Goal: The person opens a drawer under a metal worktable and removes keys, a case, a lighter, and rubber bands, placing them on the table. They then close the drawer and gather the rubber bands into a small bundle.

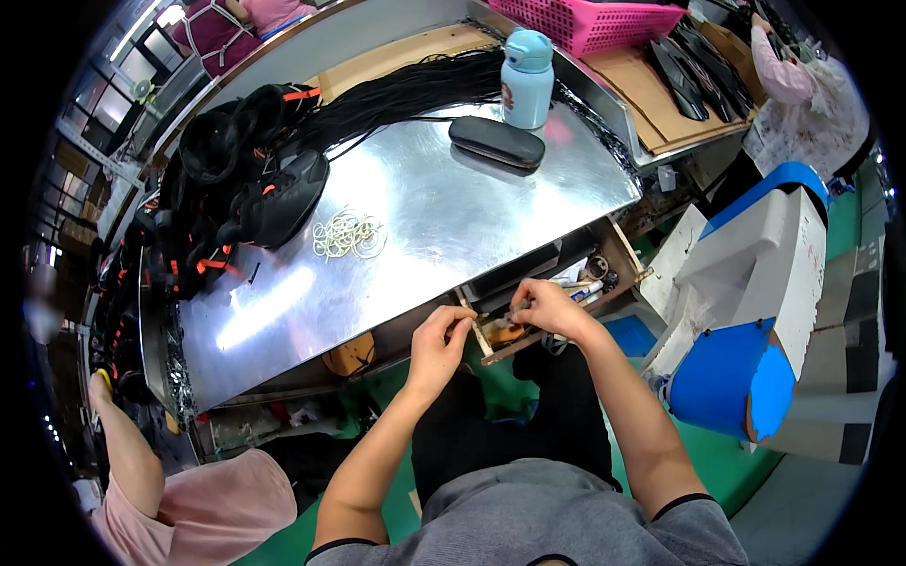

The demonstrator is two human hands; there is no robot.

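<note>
Head view, and both hands are down at the open wooden drawer (623, 250) under the near edge of the metal tabletop (425, 198)! Left hand (439, 341) at the drawer's left wall, thumb and index fingertips close together; whether they pinch anything, you cannot tell. Right hand (550, 308) over the drawer, fingertips bunched, and what lies between them is too small to make out. Just below, a yellow item (502, 333) inside; farther right, a white tube (587, 291). Up top: a tangle of cream loops (349, 235), black shoes (283, 203) to its left, a black glasses case (497, 142) and light-blue bottle (527, 90) far right!
</note>
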